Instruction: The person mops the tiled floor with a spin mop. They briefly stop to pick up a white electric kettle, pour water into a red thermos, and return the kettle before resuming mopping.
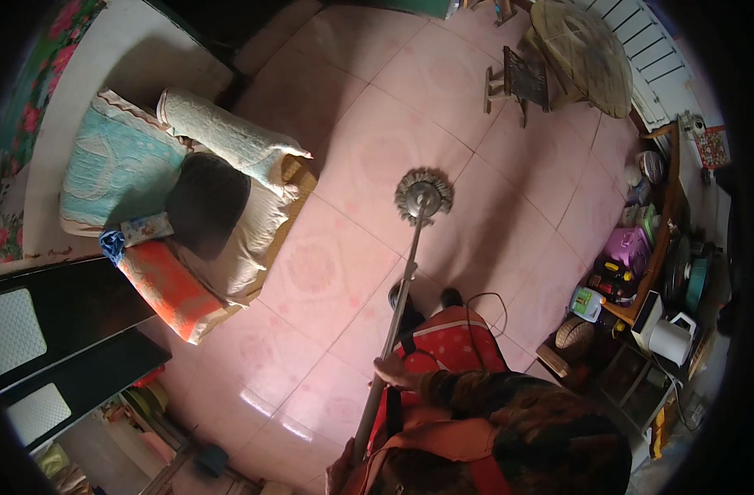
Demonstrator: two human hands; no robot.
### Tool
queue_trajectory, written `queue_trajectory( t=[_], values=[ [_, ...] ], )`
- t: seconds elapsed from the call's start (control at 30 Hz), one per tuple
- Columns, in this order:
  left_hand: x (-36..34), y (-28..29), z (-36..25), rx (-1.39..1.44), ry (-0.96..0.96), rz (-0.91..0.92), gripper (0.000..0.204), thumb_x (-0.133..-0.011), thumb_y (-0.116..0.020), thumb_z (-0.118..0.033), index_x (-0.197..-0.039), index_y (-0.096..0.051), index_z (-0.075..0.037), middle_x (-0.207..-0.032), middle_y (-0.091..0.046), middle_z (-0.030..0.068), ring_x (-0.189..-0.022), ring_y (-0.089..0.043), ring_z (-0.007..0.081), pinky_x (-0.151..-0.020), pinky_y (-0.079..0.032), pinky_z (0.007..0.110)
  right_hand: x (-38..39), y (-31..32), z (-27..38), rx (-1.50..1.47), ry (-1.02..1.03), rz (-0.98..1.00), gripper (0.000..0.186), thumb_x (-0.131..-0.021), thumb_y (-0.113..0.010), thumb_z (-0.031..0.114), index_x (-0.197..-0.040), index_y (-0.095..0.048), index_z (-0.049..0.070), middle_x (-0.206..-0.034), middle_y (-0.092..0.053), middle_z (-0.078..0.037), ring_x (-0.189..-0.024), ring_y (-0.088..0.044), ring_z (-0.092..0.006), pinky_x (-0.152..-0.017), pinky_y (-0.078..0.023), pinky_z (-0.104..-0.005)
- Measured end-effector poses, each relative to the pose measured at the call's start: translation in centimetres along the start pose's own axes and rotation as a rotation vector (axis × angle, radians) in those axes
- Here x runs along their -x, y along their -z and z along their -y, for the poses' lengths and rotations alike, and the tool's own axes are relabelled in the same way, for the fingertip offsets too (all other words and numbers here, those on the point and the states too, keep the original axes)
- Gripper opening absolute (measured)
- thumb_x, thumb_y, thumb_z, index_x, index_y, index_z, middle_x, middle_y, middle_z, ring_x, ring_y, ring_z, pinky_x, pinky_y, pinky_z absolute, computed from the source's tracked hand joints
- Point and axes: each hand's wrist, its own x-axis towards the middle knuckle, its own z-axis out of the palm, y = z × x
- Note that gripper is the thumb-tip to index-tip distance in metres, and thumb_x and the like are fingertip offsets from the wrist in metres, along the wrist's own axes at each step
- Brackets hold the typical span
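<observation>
A round-headed mop [423, 198] rests its grey string head flat on the pink tiled floor [344, 272] ahead of me. Its long metal handle [398, 309] slants back toward my body. Partway down the handle, my right hand [396, 373] is closed around it, the arm in a dark patterned sleeve. My left hand [339, 470] grips the handle's upper end near the lower edge of the view and is partly hidden. A red apron with white dots [455, 342] covers my front, and a thin dark cord loops beside it.
A seat with folded towels and a dark cushion [208, 206] stands left. At far right are a wooden stool [521, 78] and a round wooden tabletop [583, 54]. Bottles, a purple container [627, 247] and a white kettle [672, 338] line the right wall. A dark cabinet [80, 330] stands left.
</observation>
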Motion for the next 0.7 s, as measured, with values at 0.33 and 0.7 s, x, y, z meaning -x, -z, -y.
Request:
queue_trajectory(
  t=[0.33, 0.7],
  values=[
    [-15.2, -0.9, -24.1, 0.085, -0.175, 0.059, 0.068, -0.084, -0.068, -0.027, -0.143, -0.039, -0.01, -0.075, -0.063, 0.016, -0.062, -0.06, 0.0205, -0.061, -0.05, 0.036, -10.9, 17.8, 26.2, -0.296, 0.327, 0.294, 0.032, -0.09, -0.058, 0.032, -0.078, -0.057, 0.003, -0.06, -0.057, -0.012, -0.052, -0.062, -0.024, -0.043, -0.05, -0.0356],
    [-5.2, -0.5, -10.8, 0.081, 0.057, -0.216, 0.067, -0.082, -0.071, -0.025, -0.141, -0.042, -0.014, -0.084, -0.065, 0.0155, -0.071, -0.064, 0.0202, -0.064, -0.05, 0.036, -4.4, 4.3, 17.1, 1.276, 0.56, 0.281, 0.046, -0.083, -0.057, 0.038, -0.101, -0.055, -0.004, -0.088, -0.063, -0.027, -0.081, -0.065, -0.0431, -0.077, -0.052, -0.0518]
  ],
)
